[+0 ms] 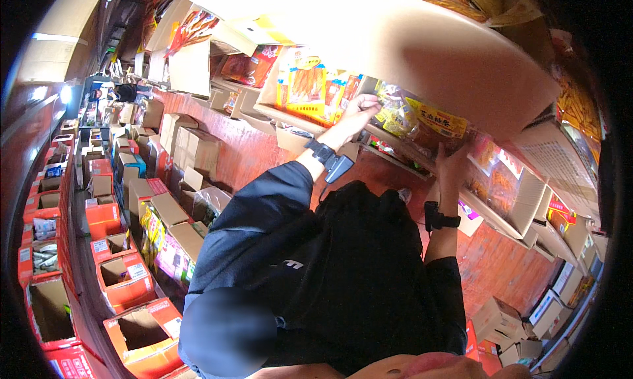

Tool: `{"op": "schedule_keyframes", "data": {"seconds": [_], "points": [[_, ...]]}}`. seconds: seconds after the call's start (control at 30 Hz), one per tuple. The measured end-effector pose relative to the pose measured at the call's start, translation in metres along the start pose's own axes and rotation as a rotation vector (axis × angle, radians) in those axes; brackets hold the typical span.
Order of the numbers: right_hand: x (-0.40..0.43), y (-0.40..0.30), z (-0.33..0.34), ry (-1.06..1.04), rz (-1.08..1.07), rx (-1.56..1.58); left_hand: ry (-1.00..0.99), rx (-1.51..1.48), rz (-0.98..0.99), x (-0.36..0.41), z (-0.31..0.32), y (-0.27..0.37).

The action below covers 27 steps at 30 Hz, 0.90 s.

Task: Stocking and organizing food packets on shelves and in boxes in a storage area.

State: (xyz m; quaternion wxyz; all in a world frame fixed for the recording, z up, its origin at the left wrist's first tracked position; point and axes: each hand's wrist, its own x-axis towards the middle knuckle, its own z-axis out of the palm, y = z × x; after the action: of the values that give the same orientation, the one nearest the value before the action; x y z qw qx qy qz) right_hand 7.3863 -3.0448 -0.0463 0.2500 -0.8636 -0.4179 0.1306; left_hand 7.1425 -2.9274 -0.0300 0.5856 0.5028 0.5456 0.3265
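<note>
My left hand (362, 108) is at the left end of an open cardboard box, its fingers bent beside clear-and-yellow snack packets (394, 113). Whether they pinch a packet is not plain. My right hand (451, 162) reaches to the same box from the front. Its fingers meet the lower side of a snack packet with a yellow label (437, 119), which bears writing; their grip is partly hidden in shadow. Left of my left hand, orange-and-yellow snack packets (309, 89) stand in another box. Right of my right hand lie clear packets of reddish food (499, 173).
A large cardboard flap (474, 67) rises behind the packets. Rows of open orange cartons (143, 329) line the left side. Brown cartons (198, 146) stand on the reddish floor (247, 154). Far back on the left is another person (123, 93). More cartons (497, 319) sit at lower right.
</note>
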Motion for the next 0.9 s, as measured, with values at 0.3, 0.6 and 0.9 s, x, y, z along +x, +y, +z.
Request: {"op": "schedule_keyframes", "data": {"seconds": [0.3, 0.6, 0.9], "points": [[-0.010, -0.017, 0.006, -0.071, -0.130, 0.670, 0.092, 0.085, 0.250, 0.063, -0.045, 0.023], [-0.012, -0.058, 0.014, 0.273, 0.106, -0.081, -0.139, 0.054, 0.291, 0.151, -0.062, 0.022], [-0.069, -0.140, 0.029, 0.356, -0.374, -0.114, -0.256, -0.182, 0.124, 0.111, -0.095, 0.005]]}}
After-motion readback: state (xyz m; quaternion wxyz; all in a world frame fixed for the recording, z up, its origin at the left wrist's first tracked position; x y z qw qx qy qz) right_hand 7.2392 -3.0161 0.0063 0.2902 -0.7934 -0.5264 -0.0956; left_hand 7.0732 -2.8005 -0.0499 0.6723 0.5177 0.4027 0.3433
